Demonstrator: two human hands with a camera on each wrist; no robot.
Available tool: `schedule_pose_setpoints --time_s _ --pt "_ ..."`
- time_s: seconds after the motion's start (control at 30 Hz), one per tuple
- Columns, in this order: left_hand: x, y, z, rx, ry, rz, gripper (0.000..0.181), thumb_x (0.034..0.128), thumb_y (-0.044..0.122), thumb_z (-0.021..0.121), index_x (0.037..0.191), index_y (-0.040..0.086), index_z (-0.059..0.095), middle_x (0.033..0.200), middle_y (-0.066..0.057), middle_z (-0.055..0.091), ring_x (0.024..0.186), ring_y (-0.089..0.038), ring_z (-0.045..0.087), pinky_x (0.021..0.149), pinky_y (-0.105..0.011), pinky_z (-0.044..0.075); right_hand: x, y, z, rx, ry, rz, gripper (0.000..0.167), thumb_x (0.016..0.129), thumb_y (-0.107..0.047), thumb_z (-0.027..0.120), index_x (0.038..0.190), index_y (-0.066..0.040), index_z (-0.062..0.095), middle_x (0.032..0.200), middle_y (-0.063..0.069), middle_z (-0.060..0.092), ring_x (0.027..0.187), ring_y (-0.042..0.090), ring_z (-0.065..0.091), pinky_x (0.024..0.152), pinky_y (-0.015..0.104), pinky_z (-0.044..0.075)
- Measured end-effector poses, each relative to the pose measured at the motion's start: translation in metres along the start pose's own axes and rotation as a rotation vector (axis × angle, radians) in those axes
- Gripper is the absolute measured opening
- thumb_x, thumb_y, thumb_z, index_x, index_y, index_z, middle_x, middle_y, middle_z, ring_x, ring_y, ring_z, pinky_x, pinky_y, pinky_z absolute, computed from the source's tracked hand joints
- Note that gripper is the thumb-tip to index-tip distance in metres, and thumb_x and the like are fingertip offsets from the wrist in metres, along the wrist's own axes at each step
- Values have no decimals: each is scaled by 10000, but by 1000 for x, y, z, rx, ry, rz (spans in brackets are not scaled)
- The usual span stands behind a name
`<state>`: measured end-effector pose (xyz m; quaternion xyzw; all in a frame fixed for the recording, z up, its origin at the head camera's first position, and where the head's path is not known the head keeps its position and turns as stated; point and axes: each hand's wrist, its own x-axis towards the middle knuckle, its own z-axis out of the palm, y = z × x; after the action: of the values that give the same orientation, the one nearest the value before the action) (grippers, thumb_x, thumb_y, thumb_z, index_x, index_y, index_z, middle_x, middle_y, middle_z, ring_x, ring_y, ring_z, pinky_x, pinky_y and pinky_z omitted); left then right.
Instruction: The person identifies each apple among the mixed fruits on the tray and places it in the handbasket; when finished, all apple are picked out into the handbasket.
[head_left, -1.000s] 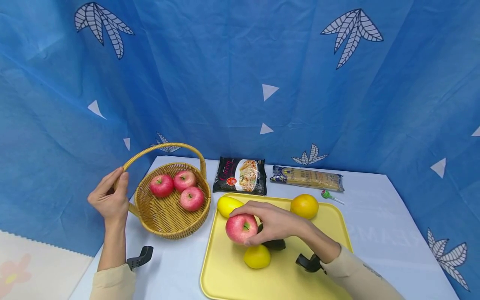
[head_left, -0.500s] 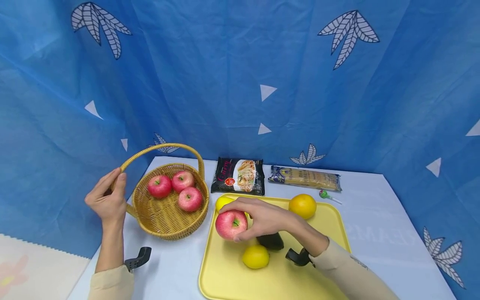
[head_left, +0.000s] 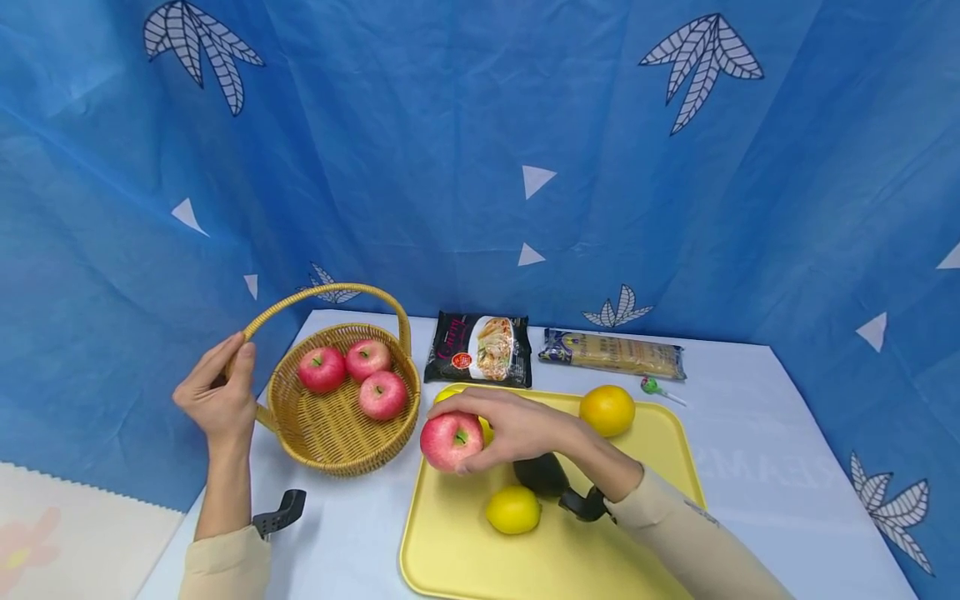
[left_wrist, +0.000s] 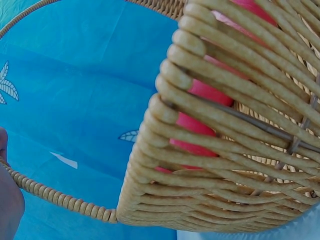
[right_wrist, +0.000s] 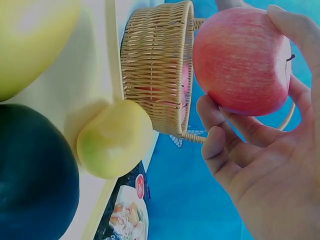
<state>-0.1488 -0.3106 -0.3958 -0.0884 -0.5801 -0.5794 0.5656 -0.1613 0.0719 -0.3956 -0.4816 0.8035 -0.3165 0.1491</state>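
Note:
My left hand [head_left: 219,396] grips the handle of a wicker basket [head_left: 330,462] at its left side. Inside the basket lie three red apples [head_left: 322,370], bunched toward the back; the left wrist view shows their red through the weave. My right hand [head_left: 517,427] holds another red apple [head_left: 447,443] between thumb and fingers, over the left edge of a yellow tray [head_left: 465,567]. The right wrist view shows this apple [right_wrist: 242,60] lifted off the tray, with the basket [right_wrist: 155,65] beyond it.
On the tray are a lemon [head_left: 513,510], a second yellow fruit [right_wrist: 115,139] mostly behind my right hand, a dark eggplant-like item [head_left: 542,475] and an orange [head_left: 607,410]. Behind it lie a black noodle packet [head_left: 480,350], a pasta pack [head_left: 615,354] and a lollipop [head_left: 652,386].
My right hand has carried the apple leftward across the tray, nearer the basket, uncovering more of the dark item. The left hand stays on the handle.

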Motion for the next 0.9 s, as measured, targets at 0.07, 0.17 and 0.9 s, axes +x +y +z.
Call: schedule_pose_setpoints --time_s 0.07,0.17,0.9 --pt "0 -1 0 1 1 2 183 790 -130 755 955 -196 711 925 -164 770 633 -35 645 605 -105 520 3 0 1 7 -4 2 645 826 -497 767 1406 -460 487 1368 -181 522 1183 48 527 959 397 553" --pt "0 -1 0 -7 1 5 185 789 -129 756 954 -199 709 916 -163 770 612 -33 629 587 -103 508 9 -1 2 18 -13 8 641 826 -502 765 1402 -465 486 1371 -179 519 1189 54 523 957 400 556" --pt "0 0 0 18 -10 5 183 799 -117 759 963 -184 717 920 -154 771 624 -30 623 590 -98 501 50 -12 2 -52 -12 -74 648 819 -555 744 1403 -433 492 1273 -191 550 1126 2 530 927 255 513"
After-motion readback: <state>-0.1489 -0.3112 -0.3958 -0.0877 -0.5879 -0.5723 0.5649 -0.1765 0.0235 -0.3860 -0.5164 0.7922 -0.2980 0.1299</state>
